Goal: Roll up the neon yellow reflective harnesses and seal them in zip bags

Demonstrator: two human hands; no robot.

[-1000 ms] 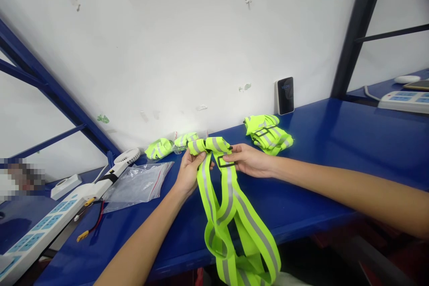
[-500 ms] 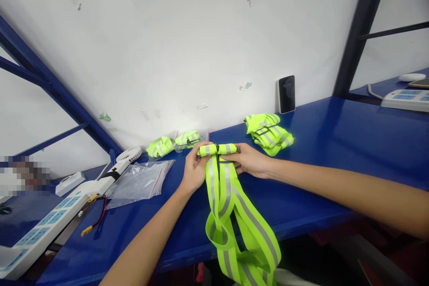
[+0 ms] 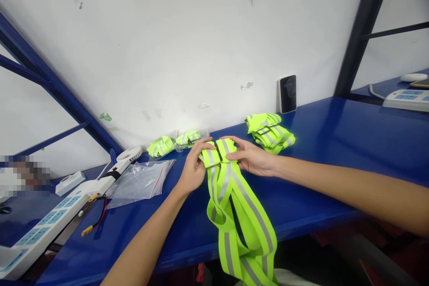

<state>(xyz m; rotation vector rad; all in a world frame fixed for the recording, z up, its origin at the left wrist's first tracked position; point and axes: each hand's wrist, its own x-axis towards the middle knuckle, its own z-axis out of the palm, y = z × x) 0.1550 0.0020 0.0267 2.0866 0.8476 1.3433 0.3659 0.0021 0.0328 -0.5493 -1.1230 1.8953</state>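
1. Fluorescent yellow-green reflective strap (image 3: 250, 219), grey stripes along it, sits up front and centre: its top is held over the near part of the blue table (image 3: 321, 143), its loops spilling down past the front edge.

2. Progress check: it looks like an early-to-middle stage. The folded end (image 3: 210, 157) makes a short, flattish packet at the top, and that much seems done.

3. Plenty remains, by the look of it! Below the packet, long bands hang loose and overlapping, none of them gathered in.

4. Over by the wall (image 3: 187, 44), two compact bundles on the left, one (image 3: 161, 146) beside another (image 3: 187, 138), appear to have clear plastic around them. On the right, a folded piece (image 3: 263, 120) touches a second folded piece (image 3: 275, 140). A clear bag (image 3: 139, 183) with a red seal line lies flat, left of the hands.

5. Now the grip. Left hand (image 3: 194, 166): fingers curled over the left side of the packet, closed down narrow on the fabric; its thumb is hard to make out.

6. Right hand (image 3: 252, 158): thumb on the near face, fingers behind and along the top edge, a narrow pinch on the packet's right side. Both hands hold the same strap, close together but apart.
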